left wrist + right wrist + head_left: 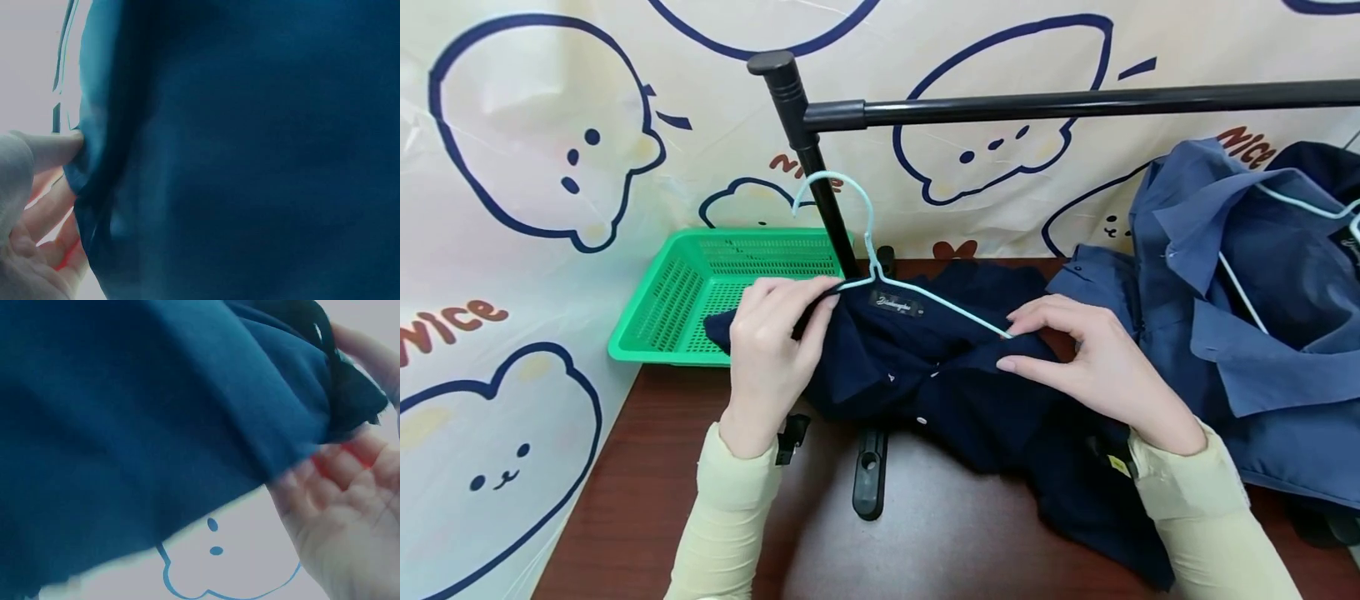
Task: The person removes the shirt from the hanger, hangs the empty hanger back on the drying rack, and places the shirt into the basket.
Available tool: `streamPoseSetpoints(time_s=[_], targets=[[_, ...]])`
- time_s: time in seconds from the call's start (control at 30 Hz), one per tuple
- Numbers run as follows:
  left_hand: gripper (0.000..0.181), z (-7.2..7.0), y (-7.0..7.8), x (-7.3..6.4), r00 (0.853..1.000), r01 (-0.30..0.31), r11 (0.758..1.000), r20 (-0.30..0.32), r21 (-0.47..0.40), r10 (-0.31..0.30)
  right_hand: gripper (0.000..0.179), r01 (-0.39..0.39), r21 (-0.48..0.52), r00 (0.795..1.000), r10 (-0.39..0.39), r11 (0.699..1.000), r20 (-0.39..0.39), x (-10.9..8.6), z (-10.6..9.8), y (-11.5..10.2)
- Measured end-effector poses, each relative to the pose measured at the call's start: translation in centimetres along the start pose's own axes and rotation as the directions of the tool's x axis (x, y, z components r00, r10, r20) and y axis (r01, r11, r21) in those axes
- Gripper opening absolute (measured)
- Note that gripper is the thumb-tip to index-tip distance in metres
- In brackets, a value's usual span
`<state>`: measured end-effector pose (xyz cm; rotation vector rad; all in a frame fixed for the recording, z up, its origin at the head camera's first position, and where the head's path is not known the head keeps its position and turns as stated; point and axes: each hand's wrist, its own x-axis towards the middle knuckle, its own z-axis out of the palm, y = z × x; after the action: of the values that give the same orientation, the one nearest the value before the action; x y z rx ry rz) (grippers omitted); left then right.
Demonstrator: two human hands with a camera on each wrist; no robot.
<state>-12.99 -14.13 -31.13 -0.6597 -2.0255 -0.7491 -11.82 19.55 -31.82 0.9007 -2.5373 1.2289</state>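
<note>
Left hand (775,350) first: thumb and fingertips are nearly closed together, pinching the navy shirt (917,392) by its collar edge, right by the hanger (876,268). That's around 8 o'clock from the middle of the head view. Right hand (1090,358) is over at 4 o'clock, thumb and index finger a little apart with the shirt's edge between them, index tip at the hanger's arm. So the shirt sits dead center and droops toward 5 o'clock over the tabletop (970,533), with the hanger's hook poking up at 12.

Stuff that's hard to see: both ends of the hanger are lost at the hands and fabric, and I can't make out the lettering on the collar label (897,303). Shirt cloth covers part of the green basket (651,354) at 9 o'clock. Over at 3 o'clock, the lighter blue shirt (1270,450) gets cut off by the frame. Left wrist view is mostly blurry cloth, and in the right wrist one the cloth hides some fingertips.
</note>
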Motion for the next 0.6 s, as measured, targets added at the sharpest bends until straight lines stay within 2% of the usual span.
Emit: streamPoseSetpoints(time_s=[0.17, 0.3, 0.47, 0.6], targets=[[0.019, -0.2, -0.5, 0.1, 0.998, 0.04, 0.999, -0.051, 0.036, -0.038, 0.033, 0.018, -0.034, 1.0, -0.018, 0.999, -0.024, -0.9, -0.3, -0.2], [0.02, -0.2, -0.7, 0.3, 0.996, 0.063, 0.996, -0.059, 0.059, -0.059, 0.037, 0.091, -0.034, 0.993, -0.093, 0.995, -0.072, -1.3, -0.6, -1.7], [0.02, -0.2, -1.0, 0.1, 0.995, 0.083, 0.992, -0.066, 0.091, -0.077, 0.037, 0.171, -0.077, 0.973, -0.181, 0.982, -0.141, -1.5, -0.9, -3.2], [0.02, -0.1, -1.1, 0.1, 0.993, 0.098, 0.99, -0.072, 0.106, -0.09, 0.037, 0.135, -0.051, 0.984, -0.14, 0.989, -0.11, -2.0, -0.9, -2.4]])
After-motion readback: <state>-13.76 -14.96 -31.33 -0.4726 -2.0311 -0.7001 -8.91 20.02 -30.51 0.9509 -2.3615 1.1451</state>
